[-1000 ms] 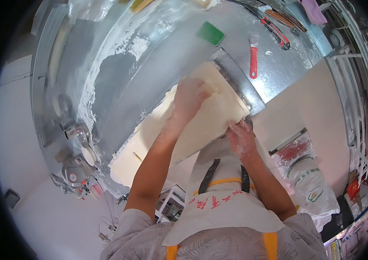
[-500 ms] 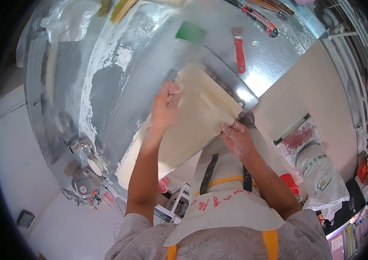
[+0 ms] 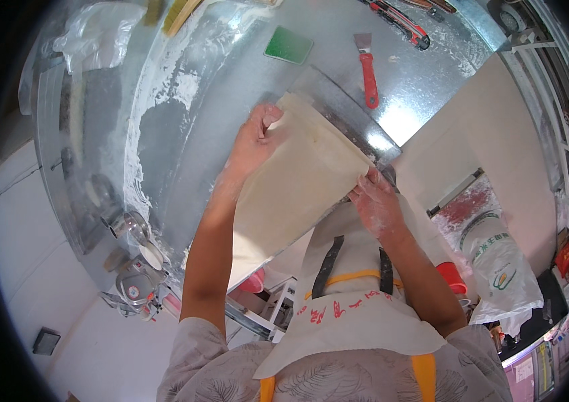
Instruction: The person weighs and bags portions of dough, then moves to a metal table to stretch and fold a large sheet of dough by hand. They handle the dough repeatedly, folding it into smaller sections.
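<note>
A wide, pale dough sheet point(image 3: 301, 171) stretches between my hands over a dark metal tray point(image 3: 341, 104), part of which shows beyond the sheet's far edge. At the far left corner, my left hand point(image 3: 254, 139) is closed with the dough's edge pinched in its fingers. My right hand point(image 3: 377, 199) pinches the far right corner, close to the tray's near end. Flour dusts both hands. The sheet hides most of what lies beneath it.
A red-handled scraper point(image 3: 369, 74), a green square point(image 3: 289, 45) and a red-black utility knife point(image 3: 402, 25) lie on the metal table point(image 3: 224, 87). White flour point(image 3: 184, 87) streaks it. A metal cup point(image 3: 123, 224) and a scale point(image 3: 138, 285) stand at left; a white sack point(image 3: 502, 268) at right.
Both hands have moved farther out, carrying the dough's far edge toward the tray's far side. The sheet is smoother, covering the layered dough edge seen earlier.
</note>
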`<state>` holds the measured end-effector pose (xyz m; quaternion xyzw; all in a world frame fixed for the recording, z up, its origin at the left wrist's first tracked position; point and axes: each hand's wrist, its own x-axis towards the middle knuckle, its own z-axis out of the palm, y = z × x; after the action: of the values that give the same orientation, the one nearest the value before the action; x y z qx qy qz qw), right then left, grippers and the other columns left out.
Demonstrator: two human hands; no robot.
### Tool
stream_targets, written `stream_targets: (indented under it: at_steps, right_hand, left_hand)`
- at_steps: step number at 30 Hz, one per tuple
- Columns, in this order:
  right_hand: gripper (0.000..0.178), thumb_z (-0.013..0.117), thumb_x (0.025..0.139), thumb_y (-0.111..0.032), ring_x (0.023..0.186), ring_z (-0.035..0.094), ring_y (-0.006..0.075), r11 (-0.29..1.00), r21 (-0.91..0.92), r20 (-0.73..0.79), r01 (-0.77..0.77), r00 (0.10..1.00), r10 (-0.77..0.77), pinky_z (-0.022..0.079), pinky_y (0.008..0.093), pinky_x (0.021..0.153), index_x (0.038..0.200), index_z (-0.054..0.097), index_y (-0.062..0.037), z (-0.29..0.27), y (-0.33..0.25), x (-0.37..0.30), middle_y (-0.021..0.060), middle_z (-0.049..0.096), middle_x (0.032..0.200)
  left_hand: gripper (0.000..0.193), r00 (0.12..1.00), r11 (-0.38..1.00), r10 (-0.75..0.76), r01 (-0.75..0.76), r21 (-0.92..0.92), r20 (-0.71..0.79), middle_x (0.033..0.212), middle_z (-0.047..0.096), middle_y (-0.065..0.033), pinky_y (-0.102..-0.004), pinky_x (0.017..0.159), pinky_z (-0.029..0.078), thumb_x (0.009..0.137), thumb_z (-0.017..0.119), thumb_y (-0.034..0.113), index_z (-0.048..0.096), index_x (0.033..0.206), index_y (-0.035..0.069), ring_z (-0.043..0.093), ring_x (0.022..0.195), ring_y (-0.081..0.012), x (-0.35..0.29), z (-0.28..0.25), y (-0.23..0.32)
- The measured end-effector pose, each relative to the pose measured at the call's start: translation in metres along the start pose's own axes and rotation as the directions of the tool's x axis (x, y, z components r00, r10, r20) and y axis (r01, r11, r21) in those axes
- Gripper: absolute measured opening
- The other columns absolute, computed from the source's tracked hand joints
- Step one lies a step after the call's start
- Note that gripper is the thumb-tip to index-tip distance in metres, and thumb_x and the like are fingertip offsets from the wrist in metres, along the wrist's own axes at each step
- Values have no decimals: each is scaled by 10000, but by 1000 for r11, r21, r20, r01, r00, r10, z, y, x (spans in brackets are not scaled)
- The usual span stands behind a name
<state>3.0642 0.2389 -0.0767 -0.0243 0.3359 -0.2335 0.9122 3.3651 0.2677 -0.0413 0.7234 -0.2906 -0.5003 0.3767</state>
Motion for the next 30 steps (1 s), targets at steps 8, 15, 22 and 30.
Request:
stream_targets:
  at_steps: [8, 15, 22, 30]
  right_hand:
    - [269, 652, 1060, -147, 1236, 639, 169, 966, 244, -41, -86, 994, 98, 477, 380, 1094, 1328, 646, -119, -6, 21, 0, -1, 697, 1315]
    - [319, 645, 1070, -163, 1207, 655, 170, 980, 200, -98, -7, 995, 27, 493, 381, 1075, 1381, 627, -95, 2, 21, -5, 12, 708, 1282]
    - [325, 740, 1000, -101, 1056, 702, 197, 978, -204, -358, 46, 926, -118, 569, 333, 923, 1279, 605, -4, 5, -6, -1, 117, 715, 1205]
    - [329, 773, 948, -36, 938, 652, 136, 654, -756, -323, 22, 857, -402, 530, 262, 805, 1208, 577, 6, 23, -18, 4, 74, 667, 1031]
  left_hand:
    - [304, 972, 942, -48, -32, 333, 230, 1070, 642, 22, -245, 909, 487, 849, 883, 60, 663, 1059, 59, 587, 1012, -82, -1, -20, 25]
    - [298, 993, 986, 93, -101, 130, 69, 1102, 691, 12, -249, 911, 490, 891, 831, 27, 699, 1158, 43, 620, 1055, -94, 4, 0, 11]
    - [383, 988, 938, 147, -128, 322, -35, 1194, 718, -58, -317, 1010, 526, 915, 791, 6, 658, 1273, 25, 640, 1147, -138, 8, 12, 8]
    - [378, 836, 913, 297, -108, 393, -461, 1150, 731, -62, -299, 887, 518, 941, 786, 58, 669, 1300, 42, 648, 1045, -135, -23, -56, -44]
